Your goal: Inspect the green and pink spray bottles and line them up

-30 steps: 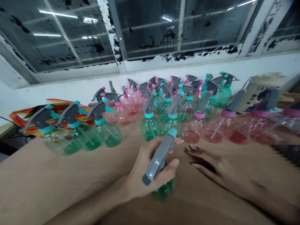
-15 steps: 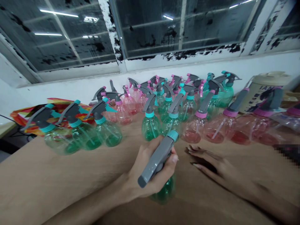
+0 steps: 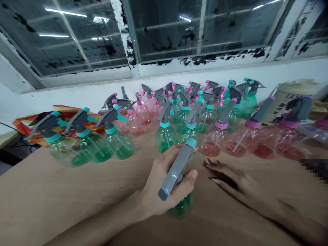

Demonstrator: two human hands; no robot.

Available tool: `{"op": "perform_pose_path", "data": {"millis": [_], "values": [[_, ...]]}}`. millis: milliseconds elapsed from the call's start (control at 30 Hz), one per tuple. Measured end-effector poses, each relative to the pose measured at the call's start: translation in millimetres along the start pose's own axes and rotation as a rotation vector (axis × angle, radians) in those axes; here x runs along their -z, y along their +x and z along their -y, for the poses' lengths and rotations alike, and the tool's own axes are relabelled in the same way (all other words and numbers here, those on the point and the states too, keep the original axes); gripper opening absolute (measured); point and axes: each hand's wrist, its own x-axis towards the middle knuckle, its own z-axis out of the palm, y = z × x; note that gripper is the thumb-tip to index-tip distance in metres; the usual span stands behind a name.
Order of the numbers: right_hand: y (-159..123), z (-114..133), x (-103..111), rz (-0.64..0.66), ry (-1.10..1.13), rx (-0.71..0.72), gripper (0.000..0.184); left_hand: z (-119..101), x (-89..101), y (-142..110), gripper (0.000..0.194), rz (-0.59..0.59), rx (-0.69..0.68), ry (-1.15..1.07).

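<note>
My left hand (image 3: 166, 181) is wrapped round the neck of a green spray bottle (image 3: 183, 206), below its grey head with a turquoise nozzle tip. The bottle stands near the table's front, its green lower part showing under my fingers. Resting on the table at the right, my right hand (image 3: 230, 174) has its fingers stretched out and holds nothing. Ahead of my hands are two green spray bottles (image 3: 165, 138) with turquoise collars. Beside them runs a row of pink spray bottles (image 3: 211, 145) with pink collars.
Three green spray bottles (image 3: 119, 147) stand at the left, before a red and yellow wrapper (image 3: 66, 111). More pink and green bottles crowd against the wall. A beige lidded jug (image 3: 282, 92) stands at the back right. A dark blurred object (image 3: 316, 167) lies at the right edge.
My left hand and the spray bottle's head have shifted slightly up and to the right. The thumb has moved a little on the bottle. My right hand has stayed in place.
</note>
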Motion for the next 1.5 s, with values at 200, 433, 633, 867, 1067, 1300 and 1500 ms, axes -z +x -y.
{"op": "perform_pose_path", "data": {"millis": [200,433,633,867,1067,1300,1500], "values": [[0.1,-0.3,-0.5,-0.028,-0.003,0.008,0.042,-0.9,0.5,1.5,0.021,0.002,0.044,0.025],[0.8,0.6,0.8,-0.004,-0.011,0.01,0.042,-1.5,-0.7,-0.6,0.028,-0.023,0.018,-0.017],[0.2,0.8,0.3,-0.022,-0.015,0.023,0.043,-0.5,-2.5,-1.4,0.031,-0.007,0.086,-0.017],[-0.7,-2.8,-2.0,-0.004,-0.021,0.023,0.043,1.4,-1.3,-1.1,0.019,-0.021,0.075,-0.035],[-0.8,-1.1,-0.7,0.005,-0.015,0.006,0.042,-0.6,1.9,-2.4,0.007,-0.015,0.049,0.033],[0.8,1.9,0.6,0.009,-0.003,-0.001,0.043,1.1,0.8,-1.6,0.01,-0.039,0.038,0.059],[-0.1,-1.0,-1.1,0.012,-0.014,0.002,0.042,2.3,-2.5,-1.3,0.03,-0.047,0.046,0.037]]}}
